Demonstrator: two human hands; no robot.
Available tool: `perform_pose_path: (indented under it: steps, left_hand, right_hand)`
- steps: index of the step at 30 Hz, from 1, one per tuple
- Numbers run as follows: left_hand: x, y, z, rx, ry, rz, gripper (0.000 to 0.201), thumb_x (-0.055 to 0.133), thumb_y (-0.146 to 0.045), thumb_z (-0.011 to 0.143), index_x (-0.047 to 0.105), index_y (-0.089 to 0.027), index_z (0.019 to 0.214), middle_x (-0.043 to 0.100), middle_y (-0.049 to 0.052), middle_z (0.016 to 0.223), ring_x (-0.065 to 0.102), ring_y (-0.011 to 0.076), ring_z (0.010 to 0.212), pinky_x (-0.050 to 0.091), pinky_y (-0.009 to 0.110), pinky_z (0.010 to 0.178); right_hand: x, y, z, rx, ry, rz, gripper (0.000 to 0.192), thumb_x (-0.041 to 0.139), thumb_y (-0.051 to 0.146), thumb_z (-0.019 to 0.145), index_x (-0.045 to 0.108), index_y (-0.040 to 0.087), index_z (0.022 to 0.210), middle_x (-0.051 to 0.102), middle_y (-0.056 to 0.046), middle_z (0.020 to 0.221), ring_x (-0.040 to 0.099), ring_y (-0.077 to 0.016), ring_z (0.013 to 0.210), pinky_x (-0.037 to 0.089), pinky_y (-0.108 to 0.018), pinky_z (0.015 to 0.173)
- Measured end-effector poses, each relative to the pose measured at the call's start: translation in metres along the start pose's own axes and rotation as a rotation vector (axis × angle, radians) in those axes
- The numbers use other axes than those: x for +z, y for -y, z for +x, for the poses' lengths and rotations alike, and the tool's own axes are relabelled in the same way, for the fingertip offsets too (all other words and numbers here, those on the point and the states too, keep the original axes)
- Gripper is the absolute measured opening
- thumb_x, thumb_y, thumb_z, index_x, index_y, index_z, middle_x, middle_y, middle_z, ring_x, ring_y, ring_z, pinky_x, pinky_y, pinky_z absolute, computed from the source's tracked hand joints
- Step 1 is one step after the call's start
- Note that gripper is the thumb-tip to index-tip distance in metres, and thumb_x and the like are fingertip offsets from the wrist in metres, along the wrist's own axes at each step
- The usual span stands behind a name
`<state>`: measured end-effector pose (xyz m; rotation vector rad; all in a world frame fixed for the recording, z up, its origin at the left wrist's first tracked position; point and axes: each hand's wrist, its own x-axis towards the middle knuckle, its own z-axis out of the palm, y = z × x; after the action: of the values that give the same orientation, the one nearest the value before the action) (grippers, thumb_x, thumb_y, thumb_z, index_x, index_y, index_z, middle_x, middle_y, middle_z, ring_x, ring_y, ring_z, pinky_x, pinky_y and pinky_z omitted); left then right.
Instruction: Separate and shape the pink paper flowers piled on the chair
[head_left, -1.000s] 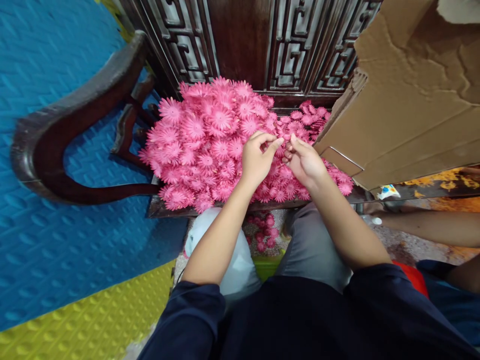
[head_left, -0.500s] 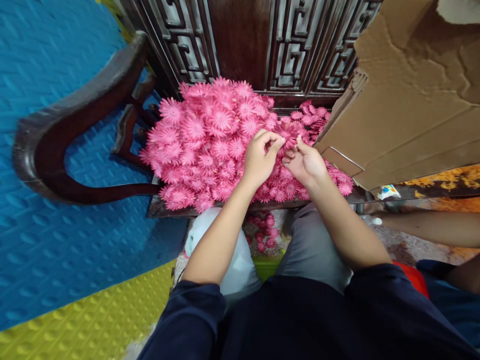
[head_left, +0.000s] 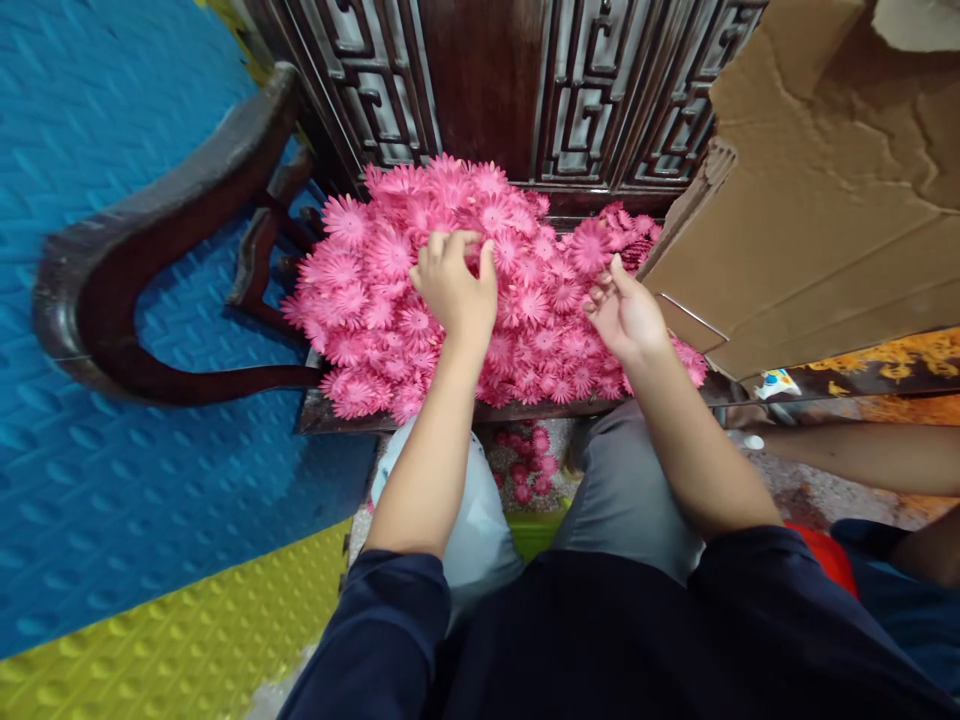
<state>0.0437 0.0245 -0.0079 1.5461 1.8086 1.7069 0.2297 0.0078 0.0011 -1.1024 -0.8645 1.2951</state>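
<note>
Left hand (head_left: 454,290) rests with spread fingers atop the pink flower pile (head_left: 390,300), right hand (head_left: 626,318) pinches one flower (head_left: 590,243) beside it; light, floppy petals, probably best pinched at the centre.

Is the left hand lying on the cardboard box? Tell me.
No, the left hand rests on the pile of pink flowers, well apart from the cardboard box.

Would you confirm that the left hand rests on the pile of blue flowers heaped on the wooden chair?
Not quite: the flowers are pink, not blue, as the head view shows. The left hand does rest on that pile, which is heaped on the wooden chair.
</note>
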Motion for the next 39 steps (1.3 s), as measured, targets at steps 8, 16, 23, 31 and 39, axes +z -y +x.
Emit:
perform_pose_path:
  steps: [8,16,23,31,39]
  left_hand:
    - [0.002,-0.026,-0.028,0.127,0.117,0.066,0.021,0.068,-0.025,0.073,0.061,-0.026,0.093,0.061,0.003,0.090,0.055,0.0249,0.096,0.038,0.044,0.094]
    - [0.003,-0.035,-0.034,0.207,0.301,-0.006,0.014,0.060,-0.034,0.081,0.066,-0.023,0.085,0.065,0.001,0.086,0.058,0.0168,0.088,0.043,0.032,0.083]
    - [0.009,-0.036,-0.039,0.145,0.257,-0.136,0.010,0.068,-0.027,0.074,0.064,-0.019,0.070,0.061,-0.001,0.072,0.055,0.0118,0.070,0.044,0.025,0.069]
    - [0.005,-0.034,-0.037,0.179,0.289,-0.123,0.012,0.066,-0.023,0.075,0.061,-0.019,0.064,0.058,-0.002,0.067,0.053,0.0116,0.066,0.042,0.026,0.067]
    - [0.005,-0.032,-0.032,0.105,0.301,-0.230,0.012,0.063,-0.015,0.074,0.059,-0.018,0.063,0.056,-0.002,0.065,0.051,0.0095,0.061,0.043,0.022,0.062]
  right_hand:
    - [0.021,0.000,-0.017,0.128,0.081,0.127,0.037,0.067,0.052,0.068,0.046,0.021,0.064,0.044,0.005,0.061,0.036,-0.0060,0.051,0.035,-0.024,0.051]
    - [0.025,-0.003,-0.017,0.126,0.108,0.193,0.038,0.076,0.046,0.059,0.049,0.021,0.067,0.041,0.006,0.061,0.034,-0.0051,0.052,0.028,-0.023,0.050]
    - [0.027,-0.012,-0.016,0.043,0.155,0.104,0.037,0.079,0.047,0.051,0.057,0.020,0.065,0.043,0.006,0.058,0.035,-0.0049,0.052,0.026,-0.023,0.050]
    - [0.022,-0.012,-0.014,-0.055,0.136,-0.058,0.035,0.075,0.048,0.057,0.064,0.020,0.076,0.049,0.005,0.061,0.039,-0.0049,0.054,0.031,-0.023,0.053]
    - [0.017,-0.010,-0.010,0.025,0.110,0.020,0.040,0.073,0.053,0.059,0.052,0.020,0.067,0.044,0.005,0.061,0.035,-0.0051,0.051,0.028,-0.023,0.049]
